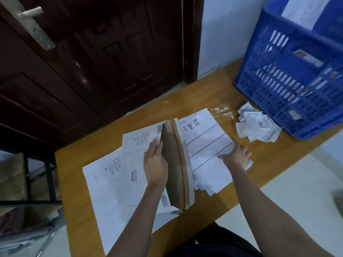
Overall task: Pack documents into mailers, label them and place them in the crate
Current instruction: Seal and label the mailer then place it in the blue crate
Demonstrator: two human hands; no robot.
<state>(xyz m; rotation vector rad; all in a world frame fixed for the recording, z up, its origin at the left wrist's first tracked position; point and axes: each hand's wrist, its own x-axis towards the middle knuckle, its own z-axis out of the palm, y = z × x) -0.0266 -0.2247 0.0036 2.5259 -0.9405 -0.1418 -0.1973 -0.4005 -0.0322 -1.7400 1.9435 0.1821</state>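
Note:
A cardboard mailer [176, 164] with a red tear strip stands on its edge in the middle of the wooden table [78, 210], its mouth gaping upward. My left hand [155, 164] presses flat against its left face with straight fingers. My right hand [236, 155] rests on a stack of white documents [206, 143] with ruled lines and printed characters, fingers curled on the top sheet's edge. More flat white mailers [115, 180] lie on the left of the table. The blue plastic crate [293, 75] stands at the far right, with white mailers inside.
Crumpled label backing papers [256, 125] lie beside the crate. A dark wooden door [92, 52] stands behind the table. A metal frame [37, 182] and piled bags are on the left floor. Pale floor shows on the right.

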